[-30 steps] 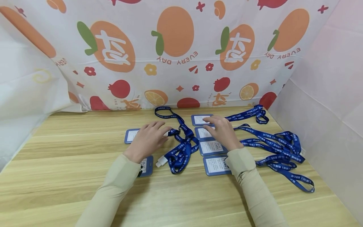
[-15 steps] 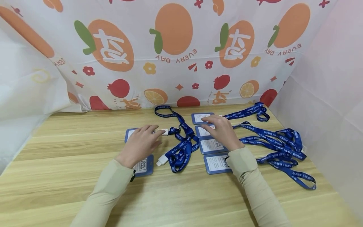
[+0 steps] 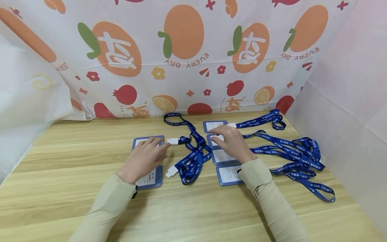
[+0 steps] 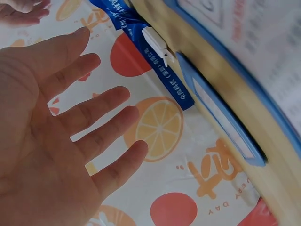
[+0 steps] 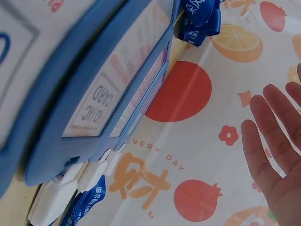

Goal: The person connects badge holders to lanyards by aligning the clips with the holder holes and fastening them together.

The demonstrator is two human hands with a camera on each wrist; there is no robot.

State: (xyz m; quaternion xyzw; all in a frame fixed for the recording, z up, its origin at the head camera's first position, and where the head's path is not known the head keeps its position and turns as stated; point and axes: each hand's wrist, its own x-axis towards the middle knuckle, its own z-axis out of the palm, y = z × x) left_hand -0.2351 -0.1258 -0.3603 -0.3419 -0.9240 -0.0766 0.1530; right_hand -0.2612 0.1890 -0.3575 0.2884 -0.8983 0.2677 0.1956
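My left hand point(image 3: 142, 161) hovers over two blue badge holders on the left, its fingers spread and relaxed; the left wrist view shows nothing in its grasp. The upper left badge holder point(image 3: 137, 141) is partly hidden by the fingers, and the lower one point(image 3: 153, 175) by the palm side. Beside them lie a white clip point(image 3: 173, 142) and a second white clip point(image 3: 172, 171), both on blue lanyards point(image 3: 198, 153). My right hand point(image 3: 232, 141) is held over a column of several badge holders point(image 3: 222, 155), fingers loosely bent and apart from them in the right wrist view.
Blue lanyards point(image 3: 284, 153) stretch from the right column toward the right side wall point(image 3: 344, 117). A fruit-print curtain point(image 3: 187, 84) closes off the back of the wooden table point(image 3: 187, 208). White sheeting point(image 3: 30, 101) hangs at left.
My left hand has drawn left and toward me, uncovering the upper white clip and the right edge of the badge holder. The right hand has barely shifted; the badges lie where they were.
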